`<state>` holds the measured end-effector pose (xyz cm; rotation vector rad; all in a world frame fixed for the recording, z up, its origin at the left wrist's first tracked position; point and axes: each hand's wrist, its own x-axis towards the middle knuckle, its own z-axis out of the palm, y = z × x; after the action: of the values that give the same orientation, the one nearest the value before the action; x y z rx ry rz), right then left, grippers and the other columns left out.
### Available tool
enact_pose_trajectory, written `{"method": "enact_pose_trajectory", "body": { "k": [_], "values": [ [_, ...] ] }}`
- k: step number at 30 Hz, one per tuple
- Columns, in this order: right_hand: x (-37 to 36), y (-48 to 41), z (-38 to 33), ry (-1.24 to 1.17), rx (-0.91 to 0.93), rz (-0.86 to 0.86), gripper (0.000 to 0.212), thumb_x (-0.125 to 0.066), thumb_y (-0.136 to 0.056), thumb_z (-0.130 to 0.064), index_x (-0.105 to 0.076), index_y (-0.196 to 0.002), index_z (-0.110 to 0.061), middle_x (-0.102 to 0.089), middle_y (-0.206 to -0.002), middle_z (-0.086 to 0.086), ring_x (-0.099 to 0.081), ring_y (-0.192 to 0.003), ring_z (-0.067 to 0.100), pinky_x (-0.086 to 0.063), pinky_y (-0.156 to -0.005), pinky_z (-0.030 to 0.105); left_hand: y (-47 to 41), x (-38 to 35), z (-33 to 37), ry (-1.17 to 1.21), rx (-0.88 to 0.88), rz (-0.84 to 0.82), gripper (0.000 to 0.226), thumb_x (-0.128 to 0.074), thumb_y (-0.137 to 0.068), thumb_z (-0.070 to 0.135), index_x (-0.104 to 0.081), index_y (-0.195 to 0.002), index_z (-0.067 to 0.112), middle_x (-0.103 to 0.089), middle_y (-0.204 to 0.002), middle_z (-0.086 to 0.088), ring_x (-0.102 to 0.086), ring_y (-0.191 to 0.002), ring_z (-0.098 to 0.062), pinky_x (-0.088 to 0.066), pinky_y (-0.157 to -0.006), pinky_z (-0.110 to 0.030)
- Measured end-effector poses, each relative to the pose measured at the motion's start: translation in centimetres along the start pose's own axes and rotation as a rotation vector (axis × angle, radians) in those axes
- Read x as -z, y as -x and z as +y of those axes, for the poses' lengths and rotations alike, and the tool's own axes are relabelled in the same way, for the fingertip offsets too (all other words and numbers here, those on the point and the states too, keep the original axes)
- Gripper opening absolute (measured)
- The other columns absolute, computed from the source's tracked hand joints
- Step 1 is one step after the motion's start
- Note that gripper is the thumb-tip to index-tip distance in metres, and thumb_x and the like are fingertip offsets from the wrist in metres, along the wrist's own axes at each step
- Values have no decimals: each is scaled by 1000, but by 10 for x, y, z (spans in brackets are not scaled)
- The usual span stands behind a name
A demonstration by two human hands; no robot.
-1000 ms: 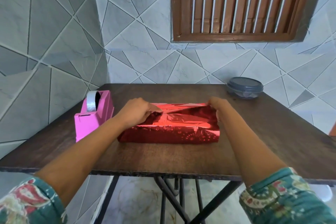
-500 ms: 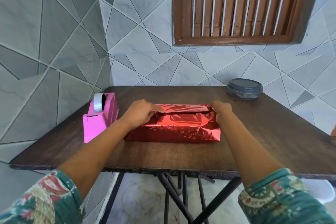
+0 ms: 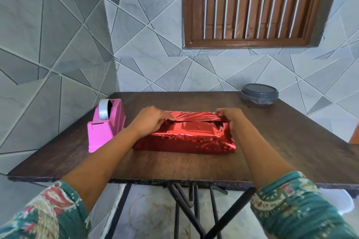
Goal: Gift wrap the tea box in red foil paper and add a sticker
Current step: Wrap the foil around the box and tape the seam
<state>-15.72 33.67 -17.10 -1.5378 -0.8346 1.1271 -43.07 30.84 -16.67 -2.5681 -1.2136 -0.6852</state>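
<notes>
left grip (image 3: 152, 121) pinches foil flap (image 3: 194, 116) | right grip (image 3: 232, 118) pinches it too | wrapped box (image 3: 184, 142) between both

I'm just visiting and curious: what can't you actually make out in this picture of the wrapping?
Head view only:
1. Tea box: covered by the red foil paper.
2. Some fingertips of left hand and right hand: behind the foil flap they pinch.
3. Grey lidded container: contents hidden by its lid.
4. Sticker: nowhere in view.
</notes>
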Motion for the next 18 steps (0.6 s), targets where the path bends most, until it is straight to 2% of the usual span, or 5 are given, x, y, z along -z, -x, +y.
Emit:
{"method": "enact_pose_trajectory", "body": {
  "k": [4, 7, 10, 13, 18],
  "values": [
    [9, -1, 3, 48, 6, 179, 19, -54, -80, 2, -63, -96, -1, -64, -95, 16, -61, -82, 29, -53, -69, 36, 1, -1, 0, 1, 5, 0, 40, -55, -85, 2, -71, -108, 31, -70, -108, 8, -67, -98, -19, -53, -78, -33],
    [13, 29, -7, 409, 306, 471, 25, -58, -83, -11, -62, -106, -3, -60, -117, 20, -58, -107, 34, -45, -81, 35, 0, 2, 3, 4, -5, 6, 41, -55, -84, 0, -71, -107, 29, -70, -108, 8, -68, -95, -19, -51, -77, -31],
    [2, 71, -19, 609, 706, 96, 69, -66, -82, -44, -41, -140, -16, -40, -146, 7, -38, -134, 26, -33, -108, 39, -1, 5, 4, -6, 8, -24, 41, -53, -85, 2, -71, -108, 32, -71, -107, 8, -67, -96, -20, -51, -75, -32],
    [-16, 94, -12, 1206, 873, -380, 107, -69, -70, -60, -9, -151, -21, -6, -158, 0, -2, -145, 17, -3, -118, 40, -5, 12, 5, -31, 32, -80, 42, -50, -86, 5, -69, -111, 33, -72, -104, 5, -66, -98, -21, -48, -74, -31],
    [-17, 94, 4, 1426, 855, -306, 90, -64, -72, -65, -35, -143, -17, -41, -146, 4, -40, -131, 22, -36, -104, 36, -5, 17, 11, -35, 55, -119, 43, -49, -88, 5, -66, -115, 34, -72, -103, 5, -64, -98, -20, -45, -71, -28]
  ]
}}
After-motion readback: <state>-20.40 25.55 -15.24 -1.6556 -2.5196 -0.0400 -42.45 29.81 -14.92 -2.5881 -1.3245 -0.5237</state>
